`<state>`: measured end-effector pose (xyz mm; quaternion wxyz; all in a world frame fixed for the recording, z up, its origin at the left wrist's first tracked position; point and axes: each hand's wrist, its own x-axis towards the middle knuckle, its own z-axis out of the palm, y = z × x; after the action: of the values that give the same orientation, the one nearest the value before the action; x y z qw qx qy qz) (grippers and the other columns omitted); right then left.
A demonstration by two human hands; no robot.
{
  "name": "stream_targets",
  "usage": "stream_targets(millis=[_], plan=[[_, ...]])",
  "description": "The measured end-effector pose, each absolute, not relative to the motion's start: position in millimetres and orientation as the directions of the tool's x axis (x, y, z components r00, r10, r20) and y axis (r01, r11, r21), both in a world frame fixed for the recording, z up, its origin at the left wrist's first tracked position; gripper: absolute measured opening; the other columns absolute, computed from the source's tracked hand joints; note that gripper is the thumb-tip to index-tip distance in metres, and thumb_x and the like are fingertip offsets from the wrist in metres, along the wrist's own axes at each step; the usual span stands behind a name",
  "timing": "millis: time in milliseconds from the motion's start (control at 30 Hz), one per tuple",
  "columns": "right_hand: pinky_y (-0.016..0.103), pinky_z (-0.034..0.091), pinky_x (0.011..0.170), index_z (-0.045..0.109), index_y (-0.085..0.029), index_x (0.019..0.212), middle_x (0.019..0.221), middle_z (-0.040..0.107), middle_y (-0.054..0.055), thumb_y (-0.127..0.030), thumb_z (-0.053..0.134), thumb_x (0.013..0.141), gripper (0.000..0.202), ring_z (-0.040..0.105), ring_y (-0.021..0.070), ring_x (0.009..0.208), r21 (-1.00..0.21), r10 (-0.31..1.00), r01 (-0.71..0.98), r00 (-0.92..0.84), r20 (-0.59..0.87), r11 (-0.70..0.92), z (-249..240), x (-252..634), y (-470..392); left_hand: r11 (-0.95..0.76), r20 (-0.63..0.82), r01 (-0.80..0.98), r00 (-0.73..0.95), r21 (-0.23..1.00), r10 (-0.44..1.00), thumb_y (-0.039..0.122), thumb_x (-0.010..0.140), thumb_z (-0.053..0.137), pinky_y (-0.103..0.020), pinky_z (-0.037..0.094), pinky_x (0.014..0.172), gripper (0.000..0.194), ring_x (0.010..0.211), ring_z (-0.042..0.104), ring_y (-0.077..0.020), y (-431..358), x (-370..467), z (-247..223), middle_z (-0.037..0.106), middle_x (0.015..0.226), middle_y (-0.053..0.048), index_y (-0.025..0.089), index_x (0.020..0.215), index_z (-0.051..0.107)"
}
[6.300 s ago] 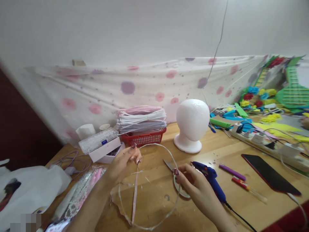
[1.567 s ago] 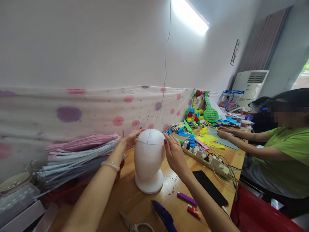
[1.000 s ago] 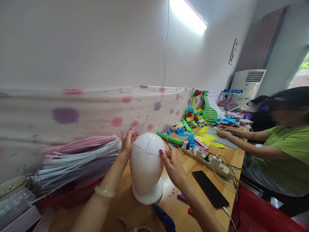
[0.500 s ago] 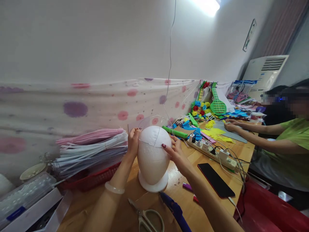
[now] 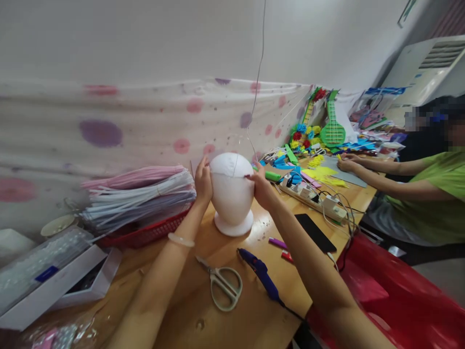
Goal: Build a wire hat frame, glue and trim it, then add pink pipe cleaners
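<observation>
A white foam head [image 5: 232, 201] stands upright on the wooden table in front of me. Around its crown runs a thin wire frame [image 5: 235, 176], with faint wire loops rising above the top. My left hand [image 5: 204, 183] presses against the head's left side, fingers closed at the wire. On the opposite side, my right hand [image 5: 263, 186] pinches the wire with thumb and fingers near the front. Nearer to me lie scissors [image 5: 225, 289] with pale handles and a dark blue glue gun [image 5: 259, 271].
To the left, bundles of pipe cleaners [image 5: 141, 198] fill a red basket [image 5: 145, 233] beside a white box [image 5: 90, 286]. At right are a power strip [image 5: 316, 203], a black phone [image 5: 315, 232] and colourful paper crafts [image 5: 332, 128]. A co-worker in a green shirt [image 5: 428, 198] handles yellow paper.
My view has tilted down, so the foam head and table sit higher in the picture. Both hands stay at the sides of the head, on the wire.
</observation>
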<state>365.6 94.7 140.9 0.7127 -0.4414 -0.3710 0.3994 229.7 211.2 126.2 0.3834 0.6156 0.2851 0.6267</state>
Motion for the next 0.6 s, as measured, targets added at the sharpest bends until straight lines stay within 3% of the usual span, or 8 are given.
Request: stream_targets(millis=[200,333,600], plan=[[0.045,0.046,0.096,0.034,-0.027,0.142,0.110,0.065,0.001,-0.037,0.056,0.063,0.082,0.057,0.0294,0.115,-0.944,0.933,-0.263,0.346,0.103,0.202,137,378,102,-0.542,0.548,-0.093,0.062,0.835,0.834,0.021,0.092,0.041,-0.039,0.036,0.112,0.039,0.126,0.053,-0.0232,219,238,125,0.065,0.128,-0.006,0.021,0.125,0.061],[0.043,0.046,0.096,0.032,-0.025,0.143,0.105,0.065,0.000,-0.036,0.056,0.063,0.085,0.059,0.0284,0.113,-0.939,0.932,-0.268,0.344,0.114,0.214,134,381,101,-0.541,0.543,-0.077,0.008,0.837,0.840,0.018,0.088,0.041,-0.038,0.040,0.108,0.037,0.121,0.055,-0.0246,217,240,117,0.065,0.124,-0.009,0.016,0.120,0.061],[0.040,0.046,0.089,0.042,-0.028,0.131,0.103,0.065,-0.002,-0.035,0.056,0.062,0.071,0.060,0.0262,0.104,-0.944,0.927,-0.229,0.343,0.149,0.237,133,381,100,-0.539,0.538,-0.067,-0.028,0.840,0.842,0.015,0.088,0.036,-0.035,0.043,0.102,0.034,0.116,0.057,-0.0229,211,238,110,0.066,0.117,-0.010,0.015,0.110,0.061]])
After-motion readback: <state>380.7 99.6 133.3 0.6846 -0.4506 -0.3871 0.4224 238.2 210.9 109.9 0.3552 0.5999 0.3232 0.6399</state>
